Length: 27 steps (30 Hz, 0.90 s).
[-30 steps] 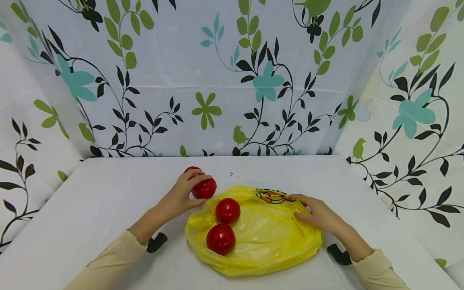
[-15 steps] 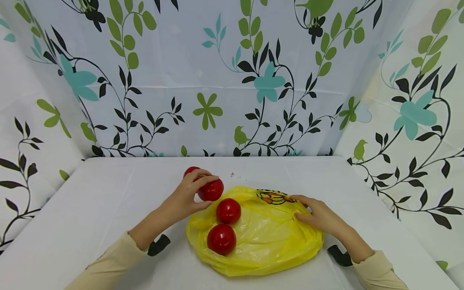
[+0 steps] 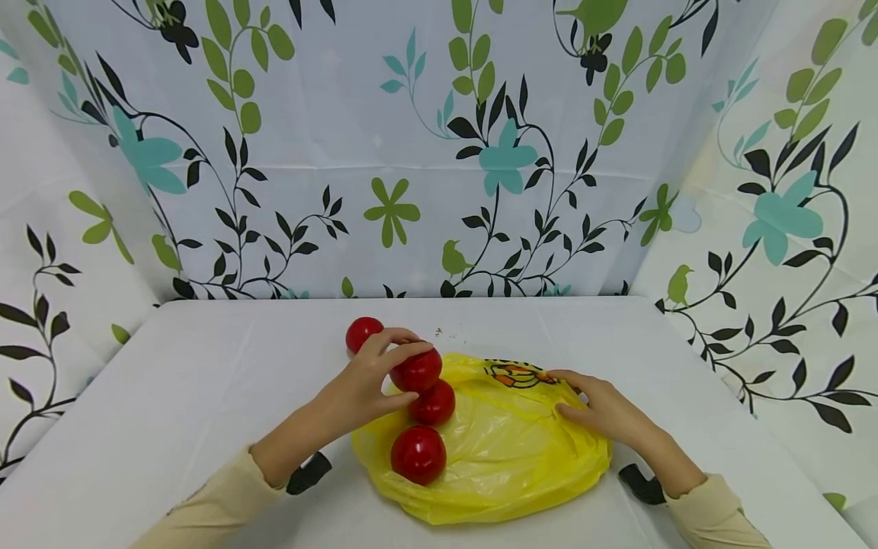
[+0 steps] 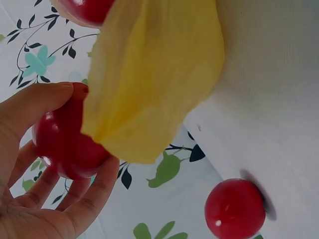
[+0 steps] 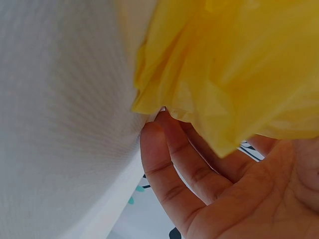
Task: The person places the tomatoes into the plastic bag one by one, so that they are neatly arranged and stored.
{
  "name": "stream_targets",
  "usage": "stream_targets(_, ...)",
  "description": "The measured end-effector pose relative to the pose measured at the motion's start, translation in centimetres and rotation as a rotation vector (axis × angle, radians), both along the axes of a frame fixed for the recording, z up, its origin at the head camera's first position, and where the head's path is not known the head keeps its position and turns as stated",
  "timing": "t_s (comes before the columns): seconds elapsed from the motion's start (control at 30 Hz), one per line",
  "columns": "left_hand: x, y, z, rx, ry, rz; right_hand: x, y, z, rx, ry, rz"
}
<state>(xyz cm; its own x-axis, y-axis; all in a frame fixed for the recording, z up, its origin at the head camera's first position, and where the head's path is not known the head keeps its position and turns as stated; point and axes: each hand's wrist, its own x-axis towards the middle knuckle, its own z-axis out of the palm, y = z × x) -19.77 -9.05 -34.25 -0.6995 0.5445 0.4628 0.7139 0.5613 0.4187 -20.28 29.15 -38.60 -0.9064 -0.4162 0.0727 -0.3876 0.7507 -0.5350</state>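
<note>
Beige sleeves (image 3: 226, 496) are located at the near edge of the view. A yellow plastic bag (image 3: 507, 457) is laid on the tabletop (image 3: 171, 366). The nearest red ball (image 3: 418, 455) is positioned at the bag's left side; the second red ball (image 3: 435, 404) is seated just beyond it. The right hand (image 3: 604, 408) is placed against the bag's right side; whether plastic is pinched cannot be told. The third red ball (image 3: 420, 370) is gripped between thumb and fingers of the left hand (image 3: 370, 374), above the bag's far-left part. The fourth red ball (image 3: 363, 332) is located farther away, beside the bag. The background is formed by leaf-patterned cloth (image 3: 391, 137).
</note>
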Motion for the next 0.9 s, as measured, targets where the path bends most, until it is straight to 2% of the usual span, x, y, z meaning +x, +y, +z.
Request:
stream_targets(0.23,0.6,0.6,-0.1,-0.003,0.015,-0.044,0.2,-0.2,0.2,0.010,-0.003,-0.004)
stream_targets(0.5,1.7,1.7,0.0,-0.023,-0.033,-0.114,0.1,-0.1,0.1,0.004,-0.004,-0.002)
stream_targets(0.7,2.1,2.5,-0.2,-0.042,0.003,-0.166,0.0,0.0,0.0,0.007,-0.008,-0.001)
stream_targets(0.9,2.5,3.1,-0.6,-0.042,-0.003,-0.207,-0.1,0.2,-0.1,0.012,-0.002,-0.001)
